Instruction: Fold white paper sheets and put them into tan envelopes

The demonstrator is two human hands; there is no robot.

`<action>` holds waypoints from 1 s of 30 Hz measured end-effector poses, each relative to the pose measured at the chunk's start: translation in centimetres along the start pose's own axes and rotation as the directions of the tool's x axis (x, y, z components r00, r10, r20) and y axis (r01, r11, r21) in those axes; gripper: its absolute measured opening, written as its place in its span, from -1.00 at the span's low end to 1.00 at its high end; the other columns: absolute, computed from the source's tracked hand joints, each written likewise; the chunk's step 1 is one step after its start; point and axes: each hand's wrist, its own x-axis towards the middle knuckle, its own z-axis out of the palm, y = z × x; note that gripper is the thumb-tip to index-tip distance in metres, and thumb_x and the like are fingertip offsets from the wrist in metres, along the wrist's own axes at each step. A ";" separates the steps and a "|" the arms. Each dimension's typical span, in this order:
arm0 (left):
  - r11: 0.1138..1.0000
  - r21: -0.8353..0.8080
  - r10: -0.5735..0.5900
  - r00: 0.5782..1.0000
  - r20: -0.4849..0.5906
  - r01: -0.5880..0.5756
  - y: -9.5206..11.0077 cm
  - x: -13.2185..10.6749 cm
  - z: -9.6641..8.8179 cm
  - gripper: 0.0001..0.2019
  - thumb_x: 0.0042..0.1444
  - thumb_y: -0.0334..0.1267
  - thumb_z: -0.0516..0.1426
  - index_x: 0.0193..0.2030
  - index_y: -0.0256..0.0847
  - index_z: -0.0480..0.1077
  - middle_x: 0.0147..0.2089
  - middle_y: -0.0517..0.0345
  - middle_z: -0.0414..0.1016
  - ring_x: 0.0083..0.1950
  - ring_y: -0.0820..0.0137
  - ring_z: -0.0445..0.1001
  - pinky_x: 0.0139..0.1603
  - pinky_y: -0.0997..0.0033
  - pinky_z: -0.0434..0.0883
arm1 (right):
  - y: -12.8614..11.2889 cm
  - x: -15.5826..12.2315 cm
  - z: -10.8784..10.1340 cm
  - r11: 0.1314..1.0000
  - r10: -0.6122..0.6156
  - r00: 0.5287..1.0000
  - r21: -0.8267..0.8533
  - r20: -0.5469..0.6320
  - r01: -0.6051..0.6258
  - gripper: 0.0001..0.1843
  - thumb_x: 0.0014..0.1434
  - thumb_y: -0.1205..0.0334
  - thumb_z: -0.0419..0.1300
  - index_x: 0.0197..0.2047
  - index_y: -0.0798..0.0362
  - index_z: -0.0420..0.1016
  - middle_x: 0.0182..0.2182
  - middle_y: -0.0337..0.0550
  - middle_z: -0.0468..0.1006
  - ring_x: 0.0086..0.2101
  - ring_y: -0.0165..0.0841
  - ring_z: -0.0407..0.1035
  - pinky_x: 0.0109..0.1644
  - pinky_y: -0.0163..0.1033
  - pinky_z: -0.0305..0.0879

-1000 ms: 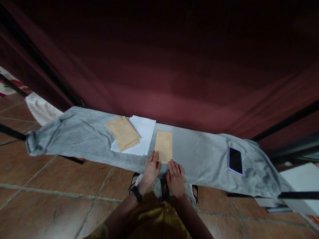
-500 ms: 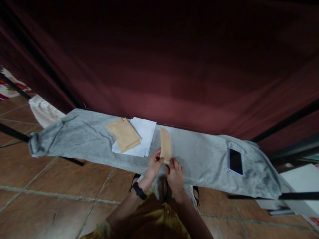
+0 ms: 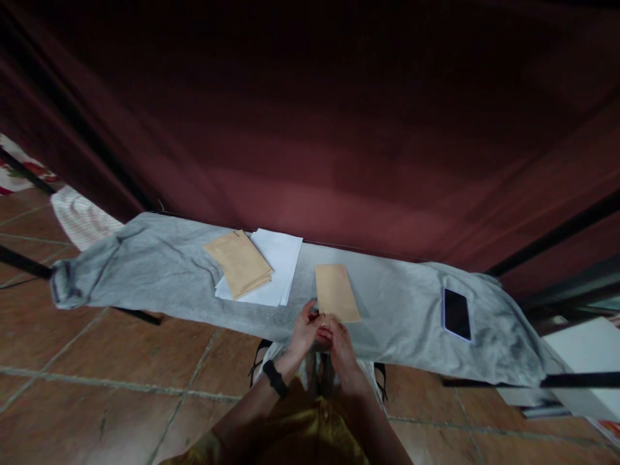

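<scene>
A single brown envelope (image 3: 336,292) lies on the grey cloth (image 3: 159,271) that covers a narrow bench, turned slightly to the right. My left hand (image 3: 305,326), with a black watch on its wrist, and my right hand (image 3: 341,339) meet at the envelope's near end, fingers pinched together on that edge. What the fingertips do there is too small to make out. To the left, a stack of brown envelopes (image 3: 239,261) rests on white sheets of paper (image 3: 281,258).
A dark phone (image 3: 456,313) lies on the cloth at the right. A maroon curtain (image 3: 339,129) hangs close behind the bench. Tiled floor (image 3: 97,361) spreads below, with a striped cloth (image 3: 82,216) at the left and a white box (image 3: 586,355) at the right.
The single envelope was lifted on edge and turned over, and now lies flat again, a little further right. Both hands went from flat on the cloth to pinched at its near end.
</scene>
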 end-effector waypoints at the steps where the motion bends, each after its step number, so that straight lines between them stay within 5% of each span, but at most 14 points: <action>1: 1.000 0.029 0.002 1.000 -0.008 -0.002 -0.1 0.2 -0.1 -0.50 0.13 -0.17 0.27 0.21 -0.22 0.41 -0.35 0.20 0.55 -0.32 0.36 0.59 -0.28 0.39 0.51 | 0.1 -0.1 0.1 1.000 0.015 1.000 -0.021 0.002 -0.015 -0.48 -0.04 -0.26 0.40 -0.27 0.04 0.58 -0.34 -0.11 0.69 -0.38 -0.31 0.56 -0.28 -0.25 0.51; 9: 0.974 0.227 0.025 1.000 -0.018 -0.020 0.2 1.8 -2.2 -0.50 0.13 -0.40 0.17 0.24 -0.24 0.40 -0.41 0.25 0.52 -0.36 0.36 0.54 -0.25 0.35 0.48 | 0.3 -0.4 -0.4 0.939 0.115 0.987 -0.335 0.111 -0.072 -0.57 0.20 -0.16 0.18 -0.26 0.06 0.61 -0.44 -0.14 0.66 -0.50 -0.33 0.51 -0.40 -0.28 0.44; 11: 0.958 0.283 0.041 0.999 -0.005 -0.038 0.3 1.7 -2.7 -0.50 0.13 -0.43 0.16 0.24 -0.24 0.41 -0.38 0.22 0.55 -0.34 0.33 0.55 -0.19 0.32 0.48 | 0.1 -0.5 -1.3 0.837 -0.016 0.996 -0.543 0.092 0.063 -0.58 0.30 -0.06 0.08 -0.21 0.05 0.64 -0.39 -0.10 0.68 -0.43 -0.28 0.55 -0.32 -0.21 0.50; 13: 0.920 0.384 0.070 0.997 0.022 -0.073 0.4 1.5 -3.0 -0.49 0.17 -0.44 0.13 0.28 -0.26 0.39 -0.32 0.16 0.59 -0.29 0.31 0.57 -0.14 0.30 0.49 | -0.2 -0.8 -2.5 0.608 -0.299 0.944 -0.735 0.138 0.300 -0.58 0.38 0.04 -0.01 -0.05 0.03 0.64 -0.16 -0.02 0.70 -0.17 -0.20 0.59 -0.05 -0.10 0.53; 15: 0.846 0.521 0.110 0.993 0.043 -0.116 0.5 1.0 -3.1 -0.50 0.22 -0.43 0.09 0.31 -0.28 0.36 -0.20 0.05 0.62 -0.22 0.29 0.59 -0.09 0.28 0.50 | -0.5 -1.0 -3.8 0.277 -0.479 0.822 -0.835 0.308 0.475 -0.56 0.44 0.14 -0.06 0.17 0.02 0.55 0.12 0.00 0.61 0.14 -0.19 0.46 0.27 -0.02 0.36; 18: 0.676 0.711 0.223 0.974 0.049 -0.191 0.6 0.5 -3.0 -0.56 0.27 -0.40 0.06 0.28 -0.27 0.39 0.03 -0.11 0.58 -0.01 0.20 0.59 0.06 0.21 0.50 | -0.5 -1.3 -5.4 -0.121 -0.420 0.724 -0.824 0.548 0.553 -0.51 0.47 0.23 -0.05 0.38 0.01 0.35 0.34 -0.05 0.41 0.34 -0.24 0.22 0.46 0.02 0.08; 20: 0.557 0.778 0.333 0.936 0.112 -0.291 0.6 0.4 -2.7 -0.59 0.33 -0.35 0.03 0.28 -0.22 0.41 0.14 -0.13 0.53 0.16 0.16 0.52 0.20 0.15 0.46 | -0.3 -1.3 -6.0 -0.254 -0.355 0.713 -0.797 0.604 0.548 -0.49 0.47 0.23 -0.03 0.43 0.00 0.27 0.39 -0.08 0.34 0.37 -0.25 0.17 0.49 0.04 -0.02; 25: 0.349 0.728 0.398 0.797 0.455 -0.590 0.5 2.7 -1.2 -0.53 0.45 -0.15 -0.06 0.40 -0.24 0.27 0.46 -0.13 0.27 0.51 0.16 0.17 0.48 0.02 0.19 | 0.2 -1.0 -6.0 -0.302 -0.334 0.724 -0.796 0.603 0.524 -0.49 0.48 0.20 -0.01 0.44 0.01 0.26 0.39 -0.05 0.33 0.37 -0.20 0.19 0.49 0.09 -0.04; 30: 0.253 0.760 0.339 0.790 0.510 -0.599 0.5 7.4 0.2 -0.41 0.46 -0.05 -0.12 0.52 -0.27 0.08 0.57 -0.13 0.04 0.59 0.18 -0.03 0.55 0.01 0.02 | -0.1 -0.9 -5.9 -0.271 -0.333 0.733 -0.805 0.593 0.528 -0.45 0.46 0.20 0.04 0.47 -0.06 0.20 0.39 -0.10 0.33 0.36 -0.21 0.20 0.48 0.08 0.01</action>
